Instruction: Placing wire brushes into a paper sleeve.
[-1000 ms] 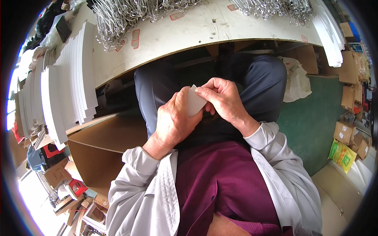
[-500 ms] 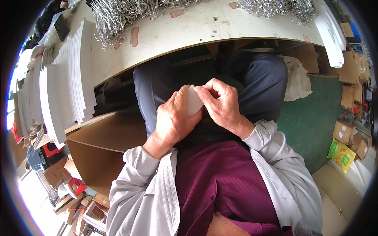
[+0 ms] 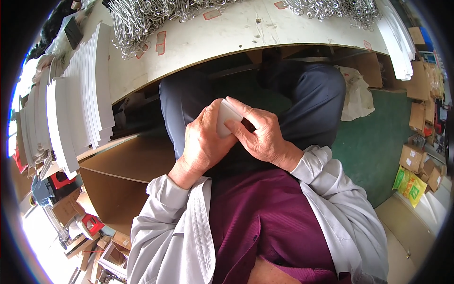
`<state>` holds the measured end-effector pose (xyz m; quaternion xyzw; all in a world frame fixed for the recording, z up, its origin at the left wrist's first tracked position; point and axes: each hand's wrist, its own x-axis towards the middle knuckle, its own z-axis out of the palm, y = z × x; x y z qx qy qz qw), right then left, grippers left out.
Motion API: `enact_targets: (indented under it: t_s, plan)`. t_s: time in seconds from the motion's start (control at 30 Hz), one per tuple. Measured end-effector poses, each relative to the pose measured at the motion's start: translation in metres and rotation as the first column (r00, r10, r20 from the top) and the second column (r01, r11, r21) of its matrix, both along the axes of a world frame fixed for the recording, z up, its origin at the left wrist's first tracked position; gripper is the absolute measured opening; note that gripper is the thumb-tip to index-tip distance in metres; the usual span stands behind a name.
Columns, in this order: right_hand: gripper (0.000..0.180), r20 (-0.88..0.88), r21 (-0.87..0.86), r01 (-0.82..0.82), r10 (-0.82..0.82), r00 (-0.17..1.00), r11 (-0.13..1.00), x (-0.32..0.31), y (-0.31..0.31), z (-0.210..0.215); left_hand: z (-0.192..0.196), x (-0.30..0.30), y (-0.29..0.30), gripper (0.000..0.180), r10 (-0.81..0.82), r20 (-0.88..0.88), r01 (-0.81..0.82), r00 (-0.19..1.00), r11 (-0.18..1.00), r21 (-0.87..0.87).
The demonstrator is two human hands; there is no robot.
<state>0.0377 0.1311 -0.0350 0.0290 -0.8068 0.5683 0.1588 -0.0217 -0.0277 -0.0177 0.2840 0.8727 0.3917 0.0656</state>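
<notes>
Between my two hands, above my lap, is a small flat white piece with a squared upper end; whether it is folded card or plastic I cannot make out. My left hand wraps round its left side and underside, thumb along the edge. The right hand closes on the other side, its thumb pressed on the white face and its index finger at the top corner. The lower part of the piece is hidden behind my fingers.
Bundles of metal wire hooks lie on the white table ahead. Long white strips stack at the left, more strips at the right. An open cardboard box stands left of my legs; a pale bag lies at the right.
My right hand has shifted slightly left and its thumb has come down onto the white face. Before, the right fingertips pinched the top corner. The left hand has moved a little left.
</notes>
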Motion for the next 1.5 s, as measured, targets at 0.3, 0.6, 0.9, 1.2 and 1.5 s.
enact_targets:
  t_s: [0.3,0.6,0.9,1.2,1.5]
  plan:
    - [0.045,-0.005,-0.023,-0.034,0.034,0.999,0.999,0.004,-0.003,-0.008,-0.007,-0.001,-0.004,0.062,-0.072,-0.034,0.071,0.997,0.997,-0.025]
    - [0.036,0.177,-0.258,0.121,-0.077,0.981,0.959,-0.013,0.001,0.005,0.007,-0.015,0.01,0.065,-0.078,-0.122,0.075,0.989,0.997,-0.027]
    - [0.044,0.257,-0.457,0.281,-0.177,0.95,0.844,-0.047,0.065,0.027,0.047,-0.048,-0.042,0.068,-0.14,-0.233,0.074,0.962,0.96,-0.269]
    - [0.042,-0.057,0.022,0.221,-0.22,0.974,0.975,-0.094,0.087,0.035,0.068,-0.116,-0.043,0.06,-0.128,-0.402,0.003,0.907,0.954,-0.299]
    - [0.045,-0.276,0.538,0.221,-0.078,0.958,0.814,-0.129,0.087,0.023,0.043,-0.16,-0.055,0.062,-0.126,-0.374,0.019,0.919,0.961,-0.278]
